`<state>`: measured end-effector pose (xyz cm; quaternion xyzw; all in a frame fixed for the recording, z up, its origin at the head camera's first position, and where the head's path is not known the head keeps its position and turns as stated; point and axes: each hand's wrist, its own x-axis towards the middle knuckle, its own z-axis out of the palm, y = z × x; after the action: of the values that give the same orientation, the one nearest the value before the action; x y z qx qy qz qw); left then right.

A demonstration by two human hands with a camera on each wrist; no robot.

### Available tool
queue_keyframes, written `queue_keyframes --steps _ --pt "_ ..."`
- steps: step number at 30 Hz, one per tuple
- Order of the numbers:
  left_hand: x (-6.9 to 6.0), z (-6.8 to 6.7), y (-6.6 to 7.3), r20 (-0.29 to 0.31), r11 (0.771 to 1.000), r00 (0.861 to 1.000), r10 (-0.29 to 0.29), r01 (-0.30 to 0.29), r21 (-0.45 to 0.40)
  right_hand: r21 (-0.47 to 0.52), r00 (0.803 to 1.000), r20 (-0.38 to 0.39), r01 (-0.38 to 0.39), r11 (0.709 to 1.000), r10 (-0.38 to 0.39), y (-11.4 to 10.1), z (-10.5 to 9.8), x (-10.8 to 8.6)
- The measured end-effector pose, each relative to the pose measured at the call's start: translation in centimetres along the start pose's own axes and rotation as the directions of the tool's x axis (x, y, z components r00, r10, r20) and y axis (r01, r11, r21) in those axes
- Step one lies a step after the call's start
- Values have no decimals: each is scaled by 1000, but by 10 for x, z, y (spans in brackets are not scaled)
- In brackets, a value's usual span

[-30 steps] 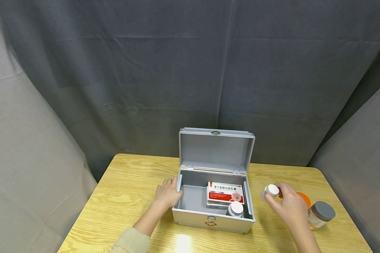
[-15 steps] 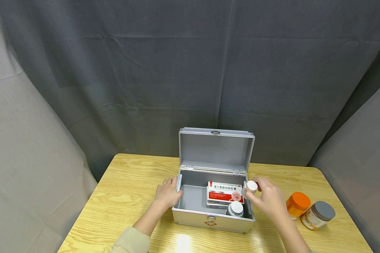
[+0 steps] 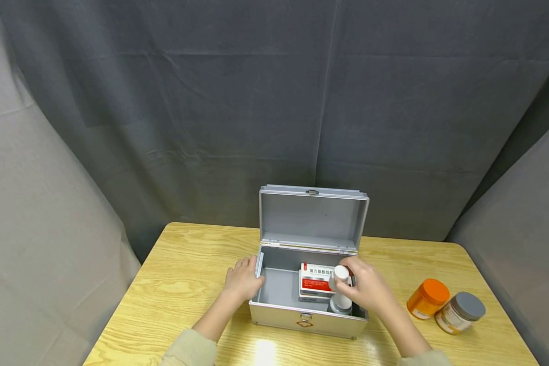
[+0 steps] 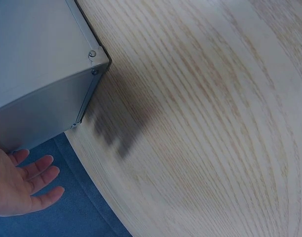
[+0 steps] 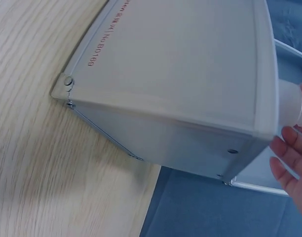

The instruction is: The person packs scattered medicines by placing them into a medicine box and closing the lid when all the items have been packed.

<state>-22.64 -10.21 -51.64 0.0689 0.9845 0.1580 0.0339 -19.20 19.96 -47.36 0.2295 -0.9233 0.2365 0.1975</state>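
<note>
My right hand [image 3: 367,287] pinches a small white pill bottle [image 3: 340,274] by its capped top. It holds the bottle over the right part of the silver medicine case [image 3: 279,314], whose lid stands raised. Below the held bottle is another white-capped bottle [image 3: 341,303] inside the case. Behind it lie red-and-white medicine boxes [image 3: 314,283], partly covered by the held bottle. In the right wrist view, the white bottle [image 5: 290,103] shows beyond the case wall. My left hand [image 3: 244,280] rests at the case's left rim, thumb on the rim; its fingers [image 4: 44,178] look loose in the left wrist view.
On the wooden table [image 3: 183,269], to the right of the case, an orange jar [image 3: 428,299] stands beside a grey-lidded jar [image 3: 460,312]. A dark curtain [image 3: 238,101] hangs behind the table, with light cloth [image 3: 41,203] at the left.
My right hand has carried the small white bottle leftward from near the jars to over the case. The left hand has stayed at the rim.
</note>
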Motion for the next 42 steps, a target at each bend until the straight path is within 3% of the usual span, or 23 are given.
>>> queue_keyframes --steps 8,14,25,35,42 --pt "-1 -1 0 6 1000 1000 -10 10 0 102 987 98 121 987 -131 3 14 3" --pt "-1 0 1 7 1000 1000 -10 10 -3 121 958 163 217 969 -235 7 24 5" --pt "-2 -1 1 14 1000 1000 -12 12 -8 110 911 224 329 938 -346 7 36 11" --pt "-1 -1 2 -2 1000 1000 -5 5 -7 89 875 345 330 940 -340 8 46 13" --pt "-1 -1 2 -2 1000 1000 -2 2 -9 78 847 380 372 925 -372 8 53 15"
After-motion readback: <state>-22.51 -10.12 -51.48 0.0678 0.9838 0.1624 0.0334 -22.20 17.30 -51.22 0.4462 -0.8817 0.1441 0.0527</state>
